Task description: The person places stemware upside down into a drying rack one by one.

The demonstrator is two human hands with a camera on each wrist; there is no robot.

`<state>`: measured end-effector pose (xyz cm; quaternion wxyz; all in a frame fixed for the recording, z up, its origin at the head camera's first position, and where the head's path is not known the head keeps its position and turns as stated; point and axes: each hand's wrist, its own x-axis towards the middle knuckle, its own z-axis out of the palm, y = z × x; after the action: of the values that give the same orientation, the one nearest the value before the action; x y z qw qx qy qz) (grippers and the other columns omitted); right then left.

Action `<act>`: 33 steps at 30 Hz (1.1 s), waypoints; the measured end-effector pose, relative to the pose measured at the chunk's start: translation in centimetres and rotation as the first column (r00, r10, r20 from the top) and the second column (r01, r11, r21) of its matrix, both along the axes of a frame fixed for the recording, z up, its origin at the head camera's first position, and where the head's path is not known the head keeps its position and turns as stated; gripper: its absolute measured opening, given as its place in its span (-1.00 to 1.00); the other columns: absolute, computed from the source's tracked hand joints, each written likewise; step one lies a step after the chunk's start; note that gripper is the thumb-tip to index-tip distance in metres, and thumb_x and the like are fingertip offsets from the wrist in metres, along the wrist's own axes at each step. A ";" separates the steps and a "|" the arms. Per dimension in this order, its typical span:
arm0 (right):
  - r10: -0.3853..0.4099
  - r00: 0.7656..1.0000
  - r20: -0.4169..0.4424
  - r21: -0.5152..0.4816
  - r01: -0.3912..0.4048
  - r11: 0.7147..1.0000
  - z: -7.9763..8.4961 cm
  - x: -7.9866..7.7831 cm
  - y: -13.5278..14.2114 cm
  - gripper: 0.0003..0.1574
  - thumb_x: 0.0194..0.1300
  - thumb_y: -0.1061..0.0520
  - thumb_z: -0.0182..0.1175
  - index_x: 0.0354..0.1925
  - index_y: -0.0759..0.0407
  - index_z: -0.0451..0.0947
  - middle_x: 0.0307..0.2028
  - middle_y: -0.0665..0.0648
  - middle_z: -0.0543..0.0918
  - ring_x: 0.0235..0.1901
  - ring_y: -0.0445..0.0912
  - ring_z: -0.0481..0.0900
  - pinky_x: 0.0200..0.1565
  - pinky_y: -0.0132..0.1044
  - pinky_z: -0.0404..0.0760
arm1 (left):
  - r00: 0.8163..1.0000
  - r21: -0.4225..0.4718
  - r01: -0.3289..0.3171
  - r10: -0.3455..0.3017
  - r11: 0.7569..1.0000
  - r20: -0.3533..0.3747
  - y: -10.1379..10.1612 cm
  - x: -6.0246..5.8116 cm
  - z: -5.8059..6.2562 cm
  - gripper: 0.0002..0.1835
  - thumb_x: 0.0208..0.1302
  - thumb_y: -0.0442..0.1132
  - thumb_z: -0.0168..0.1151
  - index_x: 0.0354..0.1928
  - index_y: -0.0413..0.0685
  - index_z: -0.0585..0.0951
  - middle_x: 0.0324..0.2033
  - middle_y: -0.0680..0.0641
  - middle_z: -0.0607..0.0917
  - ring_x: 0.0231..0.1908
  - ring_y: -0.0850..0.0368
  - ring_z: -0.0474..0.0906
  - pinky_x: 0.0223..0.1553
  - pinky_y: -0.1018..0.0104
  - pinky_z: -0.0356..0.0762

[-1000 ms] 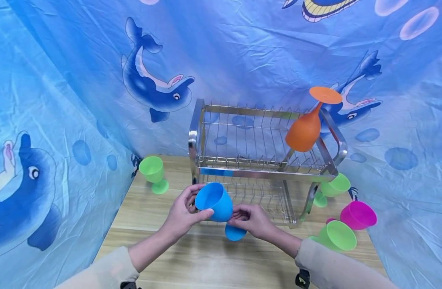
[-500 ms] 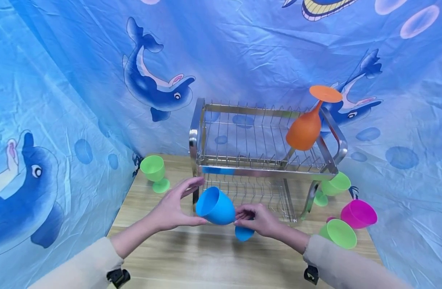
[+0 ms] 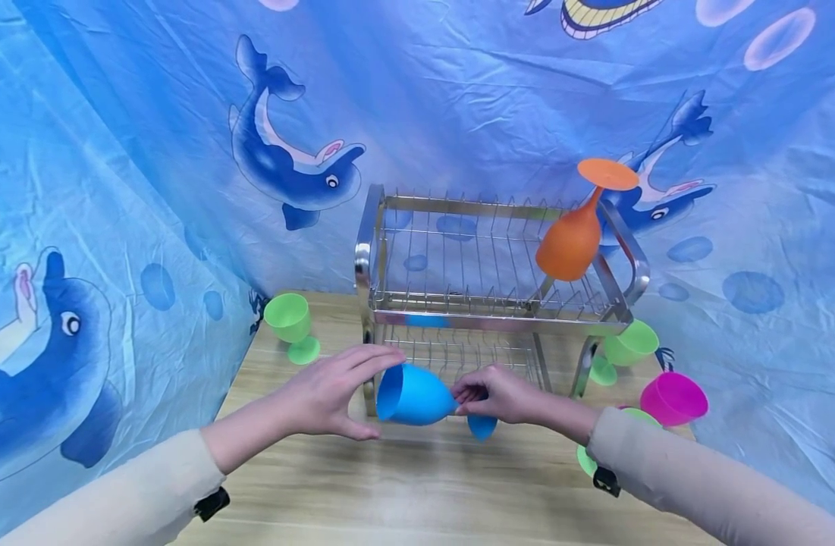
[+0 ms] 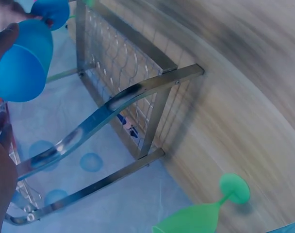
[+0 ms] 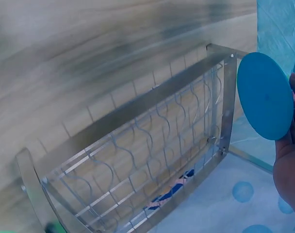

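Observation:
A blue plastic goblet [image 3: 422,396] lies sideways in the air before the dish rack, its mouth facing left. My right hand [image 3: 502,394] pinches it by the stem, and its round foot [image 5: 266,96] shows large in the right wrist view. Beside the mouth, my left hand [image 3: 321,394] is spread, thumb and fingers apart, with fingertips right at the upper rim. In the left wrist view the goblet's bowl [image 4: 24,73] appears at the upper left, close to the left fingers.
The two-tier metal dish rack [image 3: 499,322] bears an upside-down orange goblet [image 3: 572,239] at its upper right. One green goblet [image 3: 287,320] stands left of the rack. To the right are another green goblet [image 3: 632,343], a pink goblet [image 3: 673,398] and a partly hidden green one [image 3: 586,459].
The left hand has loosened from the bowl and spread its fingers. My right hand has moved right with the blue goblet, which has tipped from slanting upward to nearly level.

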<state>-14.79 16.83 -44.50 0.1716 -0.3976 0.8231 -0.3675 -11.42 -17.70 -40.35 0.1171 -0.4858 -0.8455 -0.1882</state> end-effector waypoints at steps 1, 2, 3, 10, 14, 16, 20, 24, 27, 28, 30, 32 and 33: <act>0.009 1.000 0.000 0.014 -0.009 1.000 0.2 -0.2 0.0 -0.81 0.37 0.23 0.48 -0.05 0.23 0.79 -0.21 0.03 0.84 -0.23 -0.29 0.78 -0.13 -0.45 0.78 | 1.000 -0.002 0.016 -0.016 1.000 -0.019 0.1 -0.1 -0.2 0.21 -0.16 0.30 0.76 0.52 -0.07 0.41 0.43 -0.11 0.52 0.37 -0.09 0.53 0.22 -0.04 0.73; 0.018 1.000 -0.001 0.025 -0.018 1.000 0.3 -0.3 0.0 -0.80 0.37 0.23 0.48 -0.05 0.23 0.79 -0.21 0.02 0.84 -0.23 -0.30 0.78 -0.12 -0.45 0.78 | 0.999 -0.002 0.029 -0.030 1.000 -0.034 0.1 -0.1 -0.3 0.22 -0.16 0.30 0.76 0.51 -0.07 0.41 0.42 -0.11 0.52 0.37 -0.09 0.53 0.22 -0.04 0.73; 0.027 1.000 -0.005 0.035 -0.027 0.999 0.4 -0.5 0.0 -0.80 0.37 0.22 0.48 -0.04 0.22 0.79 -0.21 0.01 0.84 -0.24 -0.31 0.77 -0.12 -0.45 0.78 | 0.998 -0.004 0.041 -0.041 0.999 -0.049 0.2 -0.2 -0.4 0.23 -0.17 0.29 0.76 0.52 -0.08 0.41 0.42 -0.11 0.52 0.37 -0.09 0.53 0.22 -0.04 0.73; 0.063 0.998 -0.008 0.069 -0.062 0.996 1.2 -1.1 -0.3 -0.81 0.35 0.24 0.49 -0.06 0.19 0.79 -0.23 -0.01 0.82 -0.26 -0.34 0.74 -0.13 -0.45 0.78 | 0.995 -0.016 0.066 -0.067 0.998 -0.075 0.6 -0.3 -0.7 0.21 -0.15 0.27 0.76 0.51 -0.09 0.40 0.41 -0.12 0.52 0.36 -0.08 0.53 0.20 -0.02 0.74; 0.072 0.997 0.021 0.065 -0.073 0.995 1.4 -1.3 -0.5 -0.83 0.35 0.25 0.48 -0.08 0.21 0.79 -0.24 0.01 0.82 -0.26 -0.33 0.74 -0.14 -0.44 0.78 | 0.996 -0.019 0.066 -0.067 0.998 -0.057 0.7 -0.4 -1.0 0.17 -0.11 0.25 0.76 0.51 -0.07 0.40 0.40 -0.10 0.53 0.36 -0.08 0.53 0.22 -0.02 0.73; 0.075 0.997 0.036 0.062 -0.077 0.995 1.6 -1.3 -0.5 -0.83 0.35 0.25 0.48 -0.08 0.21 0.79 -0.25 0.01 0.82 -0.26 -0.33 0.74 -0.14 -0.43 0.78 | 0.997 -0.011 0.067 -0.068 0.998 -0.048 0.7 -0.4 -1.3 0.16 -0.10 0.23 0.76 0.50 -0.07 0.40 0.39 -0.10 0.54 0.36 -0.08 0.54 0.23 -0.03 0.72; 0.088 0.994 0.060 0.065 -0.091 0.994 1.8 -1.3 -0.5 -0.83 0.36 0.22 0.49 -0.08 0.21 0.79 -0.25 -0.04 0.81 -0.25 -0.33 0.74 -0.13 -0.42 0.78 | 0.997 0.017 0.069 -0.068 0.998 -0.042 0.8 -0.3 -1.8 0.12 -0.10 0.19 0.77 0.47 -0.09 0.43 0.37 -0.10 0.57 0.34 -0.09 0.56 0.23 -0.04 0.72; 0.104 0.993 0.064 0.069 -0.108 0.992 1.8 -1.3 -0.5 -0.82 0.36 0.20 0.49 -0.07 0.20 0.79 -0.25 -0.05 0.81 -0.26 -0.34 0.73 -0.14 -0.41 0.78 | 0.997 0.043 0.062 -0.060 0.997 -0.053 0.8 -0.2 -2.3 0.08 -0.12 0.14 0.78 0.43 -0.10 0.47 0.33 -0.11 0.60 0.31 -0.09 0.59 0.23 -0.02 0.72; 0.107 0.993 0.056 0.074 -0.111 0.991 1.8 -1.3 -0.7 -0.83 0.37 0.20 0.48 -0.08 0.20 0.79 -0.26 -0.05 0.81 -0.27 -0.35 0.73 -0.15 -0.42 0.78 | 0.997 0.064 0.054 -0.050 0.997 -0.051 0.7 -0.2 -2.7 0.06 -0.16 0.10 0.80 0.40 -0.11 0.49 0.31 -0.11 0.62 0.29 -0.08 0.60 0.24 0.00 0.72; 0.106 0.993 0.053 0.076 -0.110 0.991 1.8 -1.4 -0.8 -0.83 0.37 0.21 0.48 -0.08 0.20 0.79 -0.26 -0.04 0.81 -0.27 -0.35 0.73 -0.15 -0.43 0.78 | 0.998 0.070 0.050 -0.047 0.996 -0.048 0.7 -0.2 -2.9 0.06 -0.17 0.09 0.81 0.40 -0.11 0.49 0.31 -0.11 0.62 0.29 -0.08 0.60 0.24 0.00 0.72; 0.105 0.993 0.050 0.079 -0.109 0.991 1.9 -1.4 -0.9 -0.82 0.37 0.22 0.48 -0.06 0.21 0.80 -0.25 -0.01 0.82 -0.26 -0.33 0.74 -0.15 -0.43 0.78 | 0.998 0.086 0.043 -0.039 0.995 -0.043 0.6 -0.1 -3.1 0.07 -0.19 0.07 0.82 0.39 -0.11 0.49 0.30 -0.11 0.62 0.29 -0.08 0.60 0.23 0.00 0.72; 0.102 0.993 0.051 0.078 -0.106 0.991 2.0 -1.5 -1.0 -0.77 0.37 0.22 0.48 -0.02 0.24 0.79 -0.21 0.03 0.84 -0.23 -0.30 0.77 -0.12 -0.40 0.79 | 0.999 0.101 0.035 -0.031 0.994 -0.042 0.5 -0.1 -3.3 0.07 -0.20 0.06 0.83 0.39 -0.12 0.50 0.30 -0.11 0.62 0.28 -0.09 0.60 0.22 -0.01 0.73; 0.094 0.995 0.041 0.081 -0.097 0.992 2.2 -1.5 -1.0 -0.73 0.37 0.20 0.48 0.02 0.25 0.78 -0.17 0.05 0.85 -0.20 -0.29 0.78 -0.10 -0.39 0.80 | 0.999 0.108 0.029 -0.025 0.994 -0.045 0.4 0.0 -3.4 0.07 -0.21 0.05 0.83 0.38 -0.12 0.50 0.29 -0.11 0.62 0.28 -0.09 0.60 0.21 -0.01 0.74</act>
<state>-16.28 15.79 -42.34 0.2207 -0.4221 0.8143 -0.3317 -11.45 -17.29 -43.76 0.1592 -0.4941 -0.8246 -0.2247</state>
